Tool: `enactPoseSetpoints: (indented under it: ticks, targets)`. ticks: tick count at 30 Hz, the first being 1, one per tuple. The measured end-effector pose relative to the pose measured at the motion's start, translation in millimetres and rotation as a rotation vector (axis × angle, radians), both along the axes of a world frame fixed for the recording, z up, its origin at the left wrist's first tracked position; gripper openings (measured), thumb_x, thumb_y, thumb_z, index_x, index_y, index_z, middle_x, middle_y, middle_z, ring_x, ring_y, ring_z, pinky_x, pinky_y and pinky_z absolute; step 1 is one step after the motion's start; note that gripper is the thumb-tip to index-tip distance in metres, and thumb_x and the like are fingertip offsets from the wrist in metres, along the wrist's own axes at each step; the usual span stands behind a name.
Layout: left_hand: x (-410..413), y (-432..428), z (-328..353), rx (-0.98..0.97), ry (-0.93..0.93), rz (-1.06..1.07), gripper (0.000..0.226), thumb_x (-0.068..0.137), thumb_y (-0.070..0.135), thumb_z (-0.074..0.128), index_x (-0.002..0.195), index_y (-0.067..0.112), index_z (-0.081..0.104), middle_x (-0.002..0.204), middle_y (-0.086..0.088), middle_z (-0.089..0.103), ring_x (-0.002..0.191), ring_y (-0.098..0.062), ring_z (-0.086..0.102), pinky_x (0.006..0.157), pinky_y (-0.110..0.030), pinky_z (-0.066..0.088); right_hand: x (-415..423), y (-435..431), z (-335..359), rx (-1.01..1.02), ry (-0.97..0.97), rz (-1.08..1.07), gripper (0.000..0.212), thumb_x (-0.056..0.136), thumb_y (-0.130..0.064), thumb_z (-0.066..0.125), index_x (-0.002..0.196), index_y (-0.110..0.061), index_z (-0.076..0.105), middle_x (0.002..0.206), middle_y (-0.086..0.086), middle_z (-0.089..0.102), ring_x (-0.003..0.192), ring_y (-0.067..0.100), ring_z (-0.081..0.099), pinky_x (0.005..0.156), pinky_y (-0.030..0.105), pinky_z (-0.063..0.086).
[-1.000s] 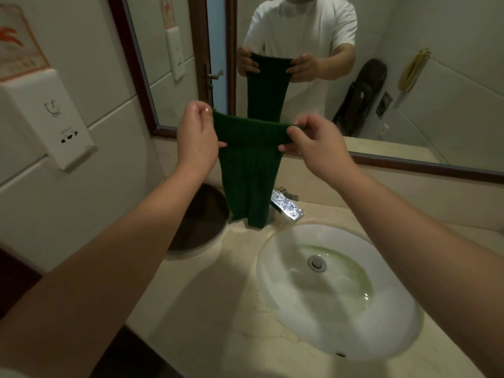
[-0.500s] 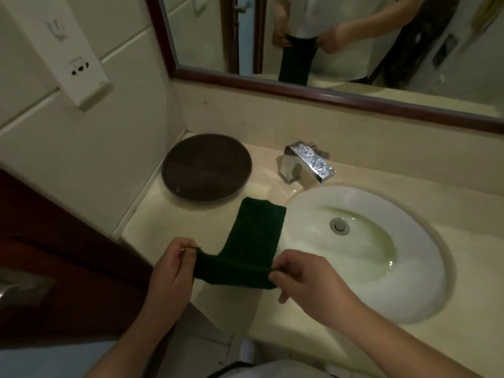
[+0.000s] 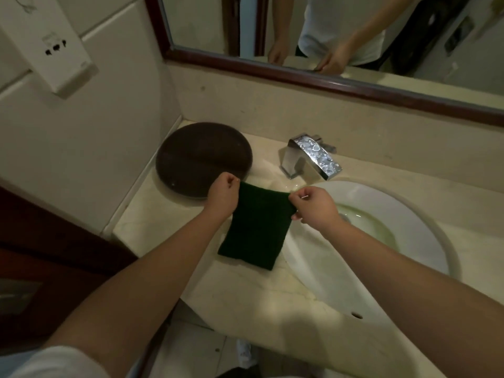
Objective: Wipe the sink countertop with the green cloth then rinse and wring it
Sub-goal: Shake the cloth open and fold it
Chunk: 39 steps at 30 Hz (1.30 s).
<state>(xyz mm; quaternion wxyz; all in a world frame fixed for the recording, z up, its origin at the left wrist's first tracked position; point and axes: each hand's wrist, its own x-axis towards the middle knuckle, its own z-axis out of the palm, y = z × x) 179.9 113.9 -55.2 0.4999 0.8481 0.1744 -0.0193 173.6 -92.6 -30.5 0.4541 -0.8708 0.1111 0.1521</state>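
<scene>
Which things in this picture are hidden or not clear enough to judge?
All in the head view:
- Green cloth: its far corners, hidden inside the left hand and right hand.
- Sink drain: covered by the right wrist.
- Dispenser on the wall: top cut off by the frame edge; its markings too small.
- Faucet: spout opening faces away.
- Countertop: wetness unclear in dim light.

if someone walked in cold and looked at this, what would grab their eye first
Most likely the dark green cloth, laid on the pale countertop just left of the white sink basin, with the left hand and right hand each pinching a far corner. Next, the dark round lid in the back left corner and the shiny faucet behind the basin stand out against the beige stone.
</scene>
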Motion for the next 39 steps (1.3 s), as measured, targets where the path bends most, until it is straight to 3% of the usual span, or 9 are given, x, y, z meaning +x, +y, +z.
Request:
enactPoseSetpoints:
  ticks: [4, 7, 11, 15, 19, 21, 28, 33, 39]
  targets:
    - [7, -5, -14, -0.005, 0.133, -0.078, 0.02, 0.098, 0.026, 0.049, 0.117, 0.017, 0.051, 0.111, -0.002, 0.058, 0.092, -0.014, 0.055, 0.074, -0.028, 0.05, 13, -2, -16, 0.059, 0.108, -0.05, 0.01, 0.09, -0.021, 0.064, 0.093, -0.013, 0.058, 0.084, 0.013, 0.071, 0.063, 0.02, 0.071, 0.061, 0.032, 0.058]
    - [-14, -3, -15, 0.194, 0.095, -0.08, 0.042, 0.093, 0.024, 0.058, 0.132, 0.015, 0.044, 0.123, -0.001, 0.051, 0.106, -0.016, 0.052, 0.087, -0.031, 0.047, 1, -7, -26, -0.172, 0.102, 0.08, 0.029, 0.085, -0.028, 0.068, 0.108, -0.015, 0.055, 0.094, 0.006, 0.068, 0.085, 0.025, 0.069, 0.077, 0.038, 0.056]
    - [-71, 4, -21, 0.233, 0.184, -0.038, 0.031, 0.091, 0.028, 0.06, 0.118, 0.018, 0.05, 0.105, -0.001, 0.059, 0.091, -0.015, 0.057, 0.075, -0.03, 0.047, -56, -3, -27, -0.386, 0.056, 0.355, 0.031, 0.081, -0.04, 0.07, 0.102, -0.023, 0.055, 0.089, -0.004, 0.062, 0.08, 0.015, 0.058, 0.065, 0.029, 0.045]
    - [-112, 4, -31, 0.226, 0.254, -0.055, 0.026, 0.088, 0.027, 0.065, 0.108, 0.014, 0.055, 0.091, 0.002, 0.06, 0.081, -0.013, 0.056, 0.066, -0.026, 0.041, -103, 17, -43, -0.384, 0.103, 0.421, 0.044, 0.075, -0.05, 0.071, 0.103, -0.025, 0.049, 0.087, -0.007, 0.061, 0.073, 0.013, 0.056, 0.052, 0.024, 0.036]
    - [-120, 7, -31, 0.185, 0.212, 0.008, 0.018, 0.086, 0.018, 0.068, 0.099, 0.018, 0.055, 0.084, 0.004, 0.059, 0.077, -0.011, 0.056, 0.065, -0.025, 0.042, -115, 25, -51, -0.302, -0.056, 0.315, 0.016, 0.085, -0.025, 0.064, 0.097, -0.024, 0.054, 0.078, -0.009, 0.056, 0.069, 0.012, 0.053, 0.049, 0.013, 0.031]
    - [-124, 13, -31, 0.126, 0.188, 0.036, 0.017, 0.085, 0.015, 0.068, 0.095, 0.02, 0.056, 0.082, 0.004, 0.059, 0.077, -0.011, 0.057, 0.06, -0.022, 0.04, -118, 23, -51, -0.247, -0.128, 0.285, 0.016, 0.084, -0.016, 0.062, 0.091, -0.027, 0.052, 0.074, -0.01, 0.055, 0.062, 0.005, 0.051, 0.049, 0.012, 0.033]
    - [-168, 31, -33, -0.043, 0.063, -0.065, 0.026, 0.088, 0.003, 0.061, 0.098, 0.027, 0.06, 0.085, -0.003, 0.062, 0.079, -0.015, 0.06, 0.066, -0.02, 0.046, -153, -8, -60, -0.269, -0.241, 0.388, 0.017, 0.083, -0.022, 0.067, 0.099, -0.027, 0.07, 0.08, -0.013, 0.056, 0.062, -0.001, 0.045, 0.057, 0.006, 0.03]
    - [-196, 33, -42, 0.081, 0.024, -0.285, 0.03, 0.087, 0.003, 0.063, 0.097, 0.031, 0.065, 0.092, 0.001, 0.058, 0.088, -0.007, 0.057, 0.076, -0.007, 0.04, -174, -17, -55, -0.276, -0.279, 0.402, 0.013, 0.082, -0.028, 0.064, 0.092, -0.028, 0.071, 0.078, -0.016, 0.053, 0.061, -0.005, 0.045, 0.058, 0.009, 0.033]
    - [-170, 32, -33, 0.26, 0.044, -0.395, 0.028, 0.078, 0.009, 0.072, 0.098, 0.026, 0.063, 0.092, 0.005, 0.045, 0.078, -0.004, 0.049, 0.068, -0.015, 0.037, -147, -11, -44, -0.155, -0.259, 0.317, 0.009, 0.082, -0.026, 0.058, 0.088, -0.023, 0.063, 0.09, -0.008, 0.057, 0.082, 0.006, 0.052, 0.069, 0.009, 0.036]
